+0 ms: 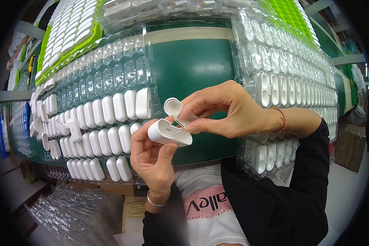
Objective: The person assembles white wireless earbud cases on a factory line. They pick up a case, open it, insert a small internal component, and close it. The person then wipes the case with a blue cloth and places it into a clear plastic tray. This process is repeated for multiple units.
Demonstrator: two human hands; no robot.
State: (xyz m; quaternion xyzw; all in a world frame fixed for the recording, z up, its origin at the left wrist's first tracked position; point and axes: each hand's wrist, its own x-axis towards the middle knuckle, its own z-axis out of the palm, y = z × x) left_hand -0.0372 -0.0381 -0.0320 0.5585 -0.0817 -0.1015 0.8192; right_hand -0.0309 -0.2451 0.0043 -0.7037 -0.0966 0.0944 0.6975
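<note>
My left hand is closed around a hollow white plastic earphone-case shell, its open side tilted toward my right hand. A rounded white lid is pinched in the fingers of my right hand, just above the shell. The lid's inner side shows; my fingertips cover its lower part. Whether lid and shell touch or are joined at the edge, I cannot tell. To the left, a clear blister tray bears rows of white cases, one standing a little apart at the row's right end.
Stacked clear trays on the right hold white open shells. A green tray of white pieces stands far left, another green tray far right. Loose white parts lie at the left. The table is dark green.
</note>
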